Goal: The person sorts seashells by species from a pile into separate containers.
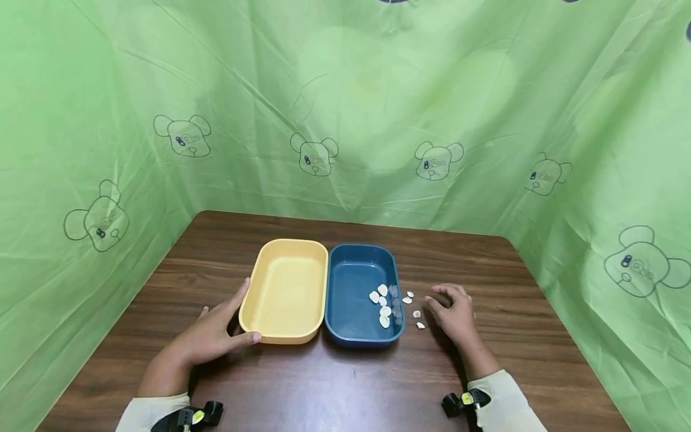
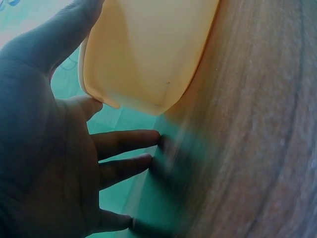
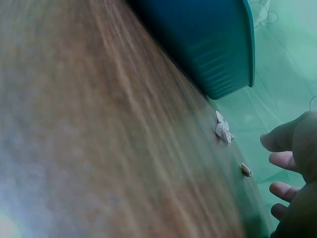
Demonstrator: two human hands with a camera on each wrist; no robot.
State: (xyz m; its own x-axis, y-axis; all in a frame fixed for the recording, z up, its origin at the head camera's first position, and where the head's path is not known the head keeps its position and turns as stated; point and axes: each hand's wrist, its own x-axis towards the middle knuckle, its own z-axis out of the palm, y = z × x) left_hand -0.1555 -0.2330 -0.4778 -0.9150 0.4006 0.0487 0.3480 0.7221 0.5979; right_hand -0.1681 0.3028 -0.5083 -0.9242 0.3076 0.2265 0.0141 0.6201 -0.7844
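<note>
My left hand (image 1: 213, 333) rests against the left side of a yellow tray (image 1: 283, 337), its thumb at the near corner and index finger along the side. In the left wrist view its other fingers are spread straight, fingertips at the tabletop. A blue tray (image 1: 361, 343) stands beside the yellow one, with several small white shells (image 1: 385, 311) in its right half. Right of it, a few more shells (image 1: 420, 326) lie on the table. My right hand (image 1: 455, 312) hovers just beside these, fingers loosely bent with nothing between them; the right wrist view shows a loose shell (image 3: 246, 170) near its fingertips.
The trays stand on a brown wood-grain table (image 1: 459, 252). Green curtains (image 1: 367, 108) with mouse-like face drawings enclose its back and sides. A black strap with a small camera (image 1: 464, 402) sits on each wrist.
</note>
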